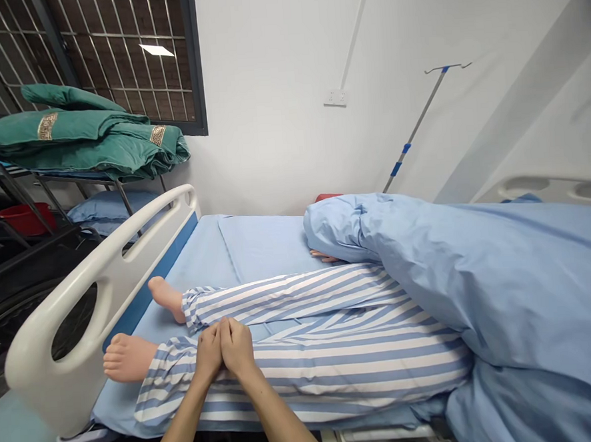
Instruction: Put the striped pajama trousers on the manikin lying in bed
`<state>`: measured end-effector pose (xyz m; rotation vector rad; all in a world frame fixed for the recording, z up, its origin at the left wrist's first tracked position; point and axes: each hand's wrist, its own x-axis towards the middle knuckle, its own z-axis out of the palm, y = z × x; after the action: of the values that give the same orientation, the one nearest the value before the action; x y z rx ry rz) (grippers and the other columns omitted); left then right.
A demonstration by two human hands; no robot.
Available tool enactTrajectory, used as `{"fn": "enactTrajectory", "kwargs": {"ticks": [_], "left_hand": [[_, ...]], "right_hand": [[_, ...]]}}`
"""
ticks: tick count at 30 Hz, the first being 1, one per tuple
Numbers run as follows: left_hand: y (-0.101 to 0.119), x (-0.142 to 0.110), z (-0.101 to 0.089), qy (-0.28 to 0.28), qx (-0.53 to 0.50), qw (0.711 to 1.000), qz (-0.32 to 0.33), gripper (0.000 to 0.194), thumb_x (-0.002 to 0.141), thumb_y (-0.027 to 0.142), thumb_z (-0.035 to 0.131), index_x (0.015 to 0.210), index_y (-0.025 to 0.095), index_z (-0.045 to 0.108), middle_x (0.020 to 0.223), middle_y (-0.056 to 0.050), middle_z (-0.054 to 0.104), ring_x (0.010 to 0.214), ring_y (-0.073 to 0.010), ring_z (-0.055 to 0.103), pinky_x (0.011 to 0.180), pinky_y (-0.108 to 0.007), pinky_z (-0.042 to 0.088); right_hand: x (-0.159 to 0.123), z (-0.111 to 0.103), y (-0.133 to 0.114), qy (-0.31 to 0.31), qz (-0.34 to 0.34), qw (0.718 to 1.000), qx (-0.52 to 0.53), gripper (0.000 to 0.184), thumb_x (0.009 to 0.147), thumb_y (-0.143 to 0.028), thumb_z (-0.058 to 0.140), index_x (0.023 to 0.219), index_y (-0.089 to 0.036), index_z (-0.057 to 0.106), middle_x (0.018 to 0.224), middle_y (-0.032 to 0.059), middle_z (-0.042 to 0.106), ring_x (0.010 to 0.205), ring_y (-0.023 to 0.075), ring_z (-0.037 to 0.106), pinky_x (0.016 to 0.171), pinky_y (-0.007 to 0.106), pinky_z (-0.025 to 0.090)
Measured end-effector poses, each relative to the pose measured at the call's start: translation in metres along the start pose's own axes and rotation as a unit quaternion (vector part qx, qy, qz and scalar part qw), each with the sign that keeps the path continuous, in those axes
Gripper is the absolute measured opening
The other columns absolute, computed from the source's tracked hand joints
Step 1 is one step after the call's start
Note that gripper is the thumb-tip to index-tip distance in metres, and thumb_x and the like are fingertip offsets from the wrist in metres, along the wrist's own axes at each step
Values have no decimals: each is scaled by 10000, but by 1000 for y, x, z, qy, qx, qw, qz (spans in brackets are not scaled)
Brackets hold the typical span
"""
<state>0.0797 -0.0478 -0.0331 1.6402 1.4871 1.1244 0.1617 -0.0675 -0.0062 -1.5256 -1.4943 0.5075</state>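
Observation:
My left hand (208,353) and my right hand (237,348) lie side by side, pressed together at the fingers, on the near shin of a lying patient manikin in blue-and-white striped pyjama trousers (305,374). Its bare feet (128,358) point to the left, towards the white bed end (66,322). A light blue quilt (504,281) covers the upper body, and a manikin hand (322,255) pokes out beneath it. I cannot tell whether my fingers pinch the cloth.
The bed has a blue sheet (262,246). Behind it stand an IV pole (415,130) and a wall socket (335,97). At the left, a metal rack holds folded green cloths (80,134), with a blue pillow (109,209) and a red basin (28,219) nearby.

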Motion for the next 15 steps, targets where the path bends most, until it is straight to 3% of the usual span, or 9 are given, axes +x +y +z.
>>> {"fn": "enactTrajectory", "kwargs": {"ticks": [4, 9, 15], "left_hand": [[-3, 3, 0, -39, 3, 999, -13, 323, 794, 376, 378, 573, 180, 508, 560, -12, 563, 592, -156, 493, 577, -255, 370], [-5, 2, 2, -5, 13, 1000, -17, 346, 785, 415, 389, 523, 190, 420, 492, 22, 461, 530, -130, 415, 521, -242, 329], [-5, 5, 6, 8, -35, 999, -28, 342, 740, 441, 445, 521, 180, 470, 508, 8, 499, 539, -134, 433, 532, -252, 365]], "right_hand": [[1, -7, 0, -20, -28, 999, -23, 420, 925, -300, 290, 643, -178, 577, 609, 43, 627, 571, 141, 543, 541, 245, 263], [-7, 2, 15, -15, -20, 1000, -12, 406, 928, -275, 285, 669, -170, 579, 624, 48, 633, 580, 142, 548, 544, 242, 267], [-7, 4, 18, 10, -8, 1000, 28, 399, 919, -274, 301, 647, -175, 576, 611, 48, 628, 565, 145, 543, 529, 246, 272]]}}
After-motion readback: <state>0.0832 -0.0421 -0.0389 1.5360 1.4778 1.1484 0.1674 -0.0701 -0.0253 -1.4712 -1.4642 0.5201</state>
